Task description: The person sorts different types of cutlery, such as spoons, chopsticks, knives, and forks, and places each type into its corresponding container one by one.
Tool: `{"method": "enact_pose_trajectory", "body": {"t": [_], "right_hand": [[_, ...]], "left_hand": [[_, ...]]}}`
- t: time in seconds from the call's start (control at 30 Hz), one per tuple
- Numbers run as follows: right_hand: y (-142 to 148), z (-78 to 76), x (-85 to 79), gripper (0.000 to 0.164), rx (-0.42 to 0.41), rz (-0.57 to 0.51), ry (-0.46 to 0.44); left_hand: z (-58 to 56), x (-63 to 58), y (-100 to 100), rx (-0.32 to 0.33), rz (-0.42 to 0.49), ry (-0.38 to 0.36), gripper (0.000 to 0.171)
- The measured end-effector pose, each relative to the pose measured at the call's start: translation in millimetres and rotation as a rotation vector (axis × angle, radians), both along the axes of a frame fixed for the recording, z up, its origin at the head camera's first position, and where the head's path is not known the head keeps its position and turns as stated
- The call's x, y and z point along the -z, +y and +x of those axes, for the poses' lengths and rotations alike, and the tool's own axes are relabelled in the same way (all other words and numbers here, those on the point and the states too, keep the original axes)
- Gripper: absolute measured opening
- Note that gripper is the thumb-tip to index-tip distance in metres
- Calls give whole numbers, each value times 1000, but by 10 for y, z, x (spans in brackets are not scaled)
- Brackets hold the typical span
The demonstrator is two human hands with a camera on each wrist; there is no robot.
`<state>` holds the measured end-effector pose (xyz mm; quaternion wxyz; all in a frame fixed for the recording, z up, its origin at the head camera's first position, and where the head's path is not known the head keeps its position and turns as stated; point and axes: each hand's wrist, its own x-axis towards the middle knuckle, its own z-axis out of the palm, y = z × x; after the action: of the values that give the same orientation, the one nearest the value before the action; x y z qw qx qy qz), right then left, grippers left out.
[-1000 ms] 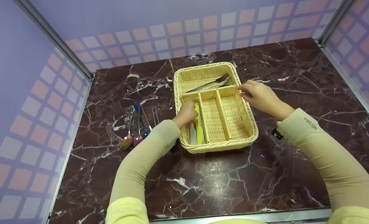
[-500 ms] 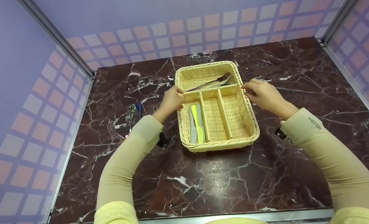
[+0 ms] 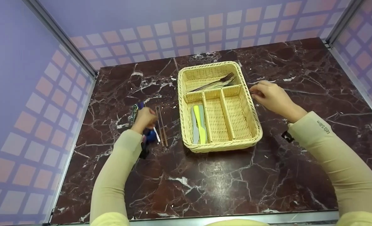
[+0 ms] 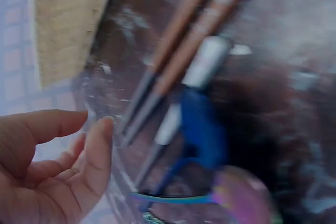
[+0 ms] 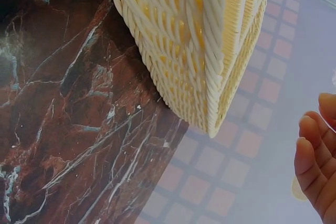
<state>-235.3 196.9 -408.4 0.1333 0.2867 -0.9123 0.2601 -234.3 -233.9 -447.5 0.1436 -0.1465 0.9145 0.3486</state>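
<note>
My left hand point(image 3: 146, 118) hovers over the loose cutlery left of the basket, thumb and fingertips apart with nothing between them. Close by in the left wrist view lie two brown-handled chopsticks point(image 4: 181, 35), a white-ended stick point(image 4: 207, 62), a blue piece of cutlery point(image 4: 202, 124) and a shiny purple spoon bowl point(image 4: 244, 198). The hand covers part of this group in the head view. My right hand point(image 3: 273, 97) is just beyond the right rim of the wicker basket point(image 3: 222, 147), fingers loosely bent, holding nothing.
Plastic-looking knives, one yellow point(image 3: 200, 125) and others grey, lie in the basket's left compartment. Dark forks point(image 3: 215, 83) lie in the wide rear compartment. The dark marble tabletop point(image 3: 186, 185) is bounded by tiled-pattern walls point(image 3: 204, 34) at the back and sides.
My left hand has left the knives' compartment, passed over the basket's left rim and moved left to the loose cutlery. The right hand has drawn slightly away from the right rim.
</note>
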Motion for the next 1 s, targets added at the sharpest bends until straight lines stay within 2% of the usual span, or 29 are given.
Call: {"method": "enact_pose_trajectory", "body": {"t": [0.17, 0.33, 0.43, 0.57, 0.7, 0.83, 1.0], "right_hand": [[11, 2, 20, 16, 1, -2, -25], [29, 2, 35, 16, 9, -5, -46], [35, -2, 42, 16, 10, -10, -38], [35, -9, 45, 16, 9, -10, -28], [35, -7, 53, 16, 10, 0, -30], [31, 4, 67, 17, 10, 13, -30], [18, 10, 85, 16, 8, 13, -29]], "left_hand": [[114, 143, -16, 85, -78, -95, 14], [194, 193, 34, 135, -116, -101, 15], [224, 200, 50, 177, -175, -77, 18], [245, 194, 67, 200, -234, -59, 15], [245, 190, 97, 214, -259, -120, 10], [247, 193, 132, 251, -290, -178, 12], [258, 192, 184, 251, -311, -186, 14]]}}
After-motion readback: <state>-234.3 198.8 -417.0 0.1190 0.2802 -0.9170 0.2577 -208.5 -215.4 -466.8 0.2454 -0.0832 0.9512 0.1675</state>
